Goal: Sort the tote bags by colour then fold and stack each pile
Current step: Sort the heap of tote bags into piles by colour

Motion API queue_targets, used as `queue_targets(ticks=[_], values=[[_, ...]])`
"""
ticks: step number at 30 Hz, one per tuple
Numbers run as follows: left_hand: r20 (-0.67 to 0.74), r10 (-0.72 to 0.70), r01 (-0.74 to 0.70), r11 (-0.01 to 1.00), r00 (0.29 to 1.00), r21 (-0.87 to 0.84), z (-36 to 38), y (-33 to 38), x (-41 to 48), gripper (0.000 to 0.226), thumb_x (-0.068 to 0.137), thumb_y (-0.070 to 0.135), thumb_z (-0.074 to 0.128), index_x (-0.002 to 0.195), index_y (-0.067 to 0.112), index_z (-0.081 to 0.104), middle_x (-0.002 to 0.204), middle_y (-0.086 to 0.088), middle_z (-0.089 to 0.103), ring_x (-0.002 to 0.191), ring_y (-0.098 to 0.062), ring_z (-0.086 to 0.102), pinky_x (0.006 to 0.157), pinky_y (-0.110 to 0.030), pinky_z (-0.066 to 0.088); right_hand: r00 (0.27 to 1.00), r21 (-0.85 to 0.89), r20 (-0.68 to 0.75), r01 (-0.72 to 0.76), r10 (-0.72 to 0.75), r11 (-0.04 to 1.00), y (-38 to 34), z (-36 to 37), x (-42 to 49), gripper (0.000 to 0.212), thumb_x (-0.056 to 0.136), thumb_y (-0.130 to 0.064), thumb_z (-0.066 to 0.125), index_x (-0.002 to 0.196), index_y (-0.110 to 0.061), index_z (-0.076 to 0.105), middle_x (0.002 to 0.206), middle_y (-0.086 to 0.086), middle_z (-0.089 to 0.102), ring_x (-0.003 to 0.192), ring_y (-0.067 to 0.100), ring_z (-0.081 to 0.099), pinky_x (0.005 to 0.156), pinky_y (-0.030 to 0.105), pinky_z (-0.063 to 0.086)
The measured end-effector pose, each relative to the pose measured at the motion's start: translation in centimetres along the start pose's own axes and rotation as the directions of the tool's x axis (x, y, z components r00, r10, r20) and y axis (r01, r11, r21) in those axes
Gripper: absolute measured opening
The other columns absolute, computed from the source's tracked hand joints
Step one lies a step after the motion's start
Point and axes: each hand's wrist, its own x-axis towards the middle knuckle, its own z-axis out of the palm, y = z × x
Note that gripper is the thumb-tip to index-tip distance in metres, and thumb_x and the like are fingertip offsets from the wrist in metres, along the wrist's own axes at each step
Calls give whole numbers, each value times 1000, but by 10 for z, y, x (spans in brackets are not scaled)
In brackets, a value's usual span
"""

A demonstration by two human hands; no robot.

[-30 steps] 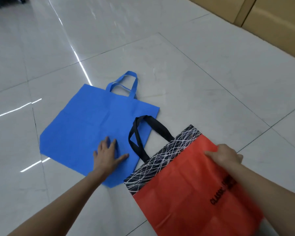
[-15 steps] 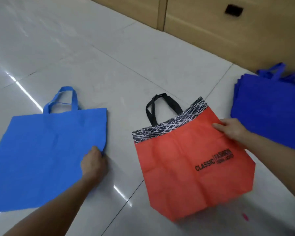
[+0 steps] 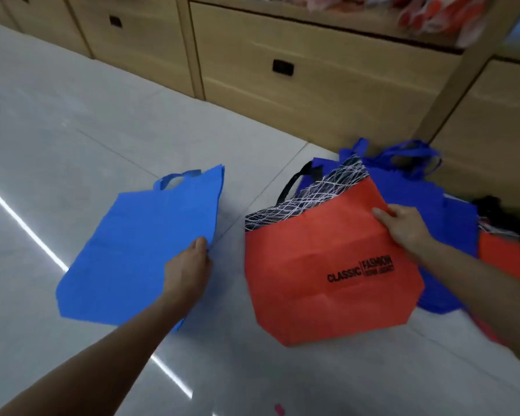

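Orange-red fabric tote bag (image 3: 321, 280), pinched by the right hand (image 3: 403, 226), and light-blue tote bag (image 3: 138, 244), pinched by the left hand (image 3: 189, 265), hang low over the tiled floor (image 3: 72, 130): sorting looks barely begun, 0 bags folded.

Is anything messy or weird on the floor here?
Yes. A tiny pink scrap lies alone on the floor tiles near the bottom edge. And the dark blue bags by the cabinet sit in a rumpled heap, handles sticking up, with another red bag beside them.
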Motion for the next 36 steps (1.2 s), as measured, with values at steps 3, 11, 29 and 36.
queue_targets(ticks=[3,11,29,36], values=[[-3,52,-52,999,999,-1,24,87,-5,12,92,19,43,85,15,34,97,-12,61,85,-35,59,61,-34,33,998,34,-50,32,-30,999,41,-57,11,26,95,-15,55,89,9,64,89,23,66,70,23,58,55,21,43],[-9,162,-162,987,987,-15,77,306,14,11,92,21,43,92,10,44,98,-15,62,89,-34,60,64,-36,35,974,264,-209,-25,83,964,172,-179,40,16,92,-11,58,93,2,66,77,3,61,70,9,55,56,5,39],[436,427,-396,903,792,-165,216,445,8,101,59,64,4,149,21,-10,153,8,-21,143,-18,-16,113,-52,-1,904,294,-344,-153,254,943,300,-236,41,29,94,-14,55,65,-20,57,63,-8,55,50,-9,49,52,4,38],[299,608,-500,785,735,-366,214,456,8,90,64,51,1,148,18,-8,148,14,-20,143,-10,-13,114,-47,-5,878,181,-406,-193,252,964,328,-272,36,29,91,-14,60,67,2,58,59,11,55,62,1,46,53,12,37]])
